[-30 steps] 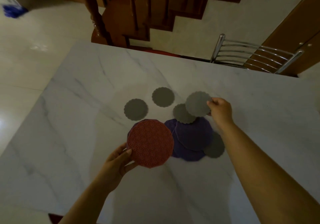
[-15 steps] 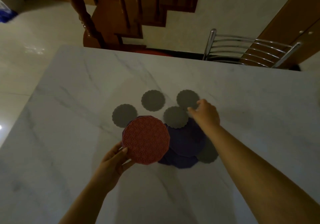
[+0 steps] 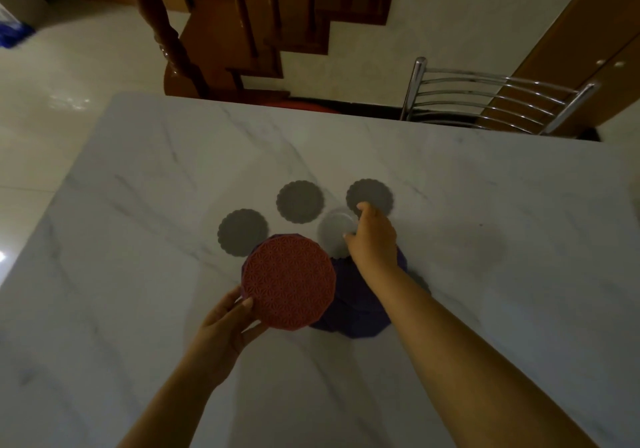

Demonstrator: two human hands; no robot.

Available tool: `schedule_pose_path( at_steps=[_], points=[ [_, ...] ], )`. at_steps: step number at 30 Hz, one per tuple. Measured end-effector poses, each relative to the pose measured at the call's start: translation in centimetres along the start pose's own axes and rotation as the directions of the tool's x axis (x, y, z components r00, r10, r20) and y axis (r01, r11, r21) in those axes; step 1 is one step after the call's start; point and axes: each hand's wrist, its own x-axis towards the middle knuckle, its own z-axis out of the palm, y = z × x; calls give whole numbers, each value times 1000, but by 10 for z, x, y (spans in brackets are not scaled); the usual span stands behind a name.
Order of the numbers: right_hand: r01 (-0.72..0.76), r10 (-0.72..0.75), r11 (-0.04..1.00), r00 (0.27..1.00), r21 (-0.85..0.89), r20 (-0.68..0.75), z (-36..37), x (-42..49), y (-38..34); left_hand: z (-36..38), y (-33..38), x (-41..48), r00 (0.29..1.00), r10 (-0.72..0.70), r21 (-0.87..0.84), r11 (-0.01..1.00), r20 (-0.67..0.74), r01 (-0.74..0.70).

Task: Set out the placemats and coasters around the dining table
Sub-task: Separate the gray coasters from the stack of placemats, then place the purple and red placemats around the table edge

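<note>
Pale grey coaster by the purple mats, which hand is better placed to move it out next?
Right. The right hand is at the pale grey coaster, fingertips on its edge, though a grip isn't clear. The left hand is busy gripping the red placemat.

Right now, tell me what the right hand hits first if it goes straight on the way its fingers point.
The right hand points away, toward the far grey coaster; its fingertip looks to be at that coaster's near edge, though height is unclear. Beyond lies bare table.
</note>
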Motion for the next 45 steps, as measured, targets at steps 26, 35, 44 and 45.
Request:
schedule_pose_path(
  at_steps=[26, 35, 44, 45],
  points=[
    [78, -21, 966, 974, -248, 225, -27, -43, 64, -2, -3, -8, 1000, -6, 33, 999, 25, 6],
    [-104, 154, 959, 972, -263, 178, -21, -51, 45, -12, -8, -13, 1000, -7, 18, 1000, 29, 6],
    [-86, 90, 993, 995, 77, -52, -47, -66, 39, -19, -10, -16, 997, -1, 10, 1000, 83, 0],
    [-84, 92, 985, 994, 148, -52, -54, -67, 41, -19, -9, -17, 996, -2, 7, 1000, 88, 1]
  ],
)
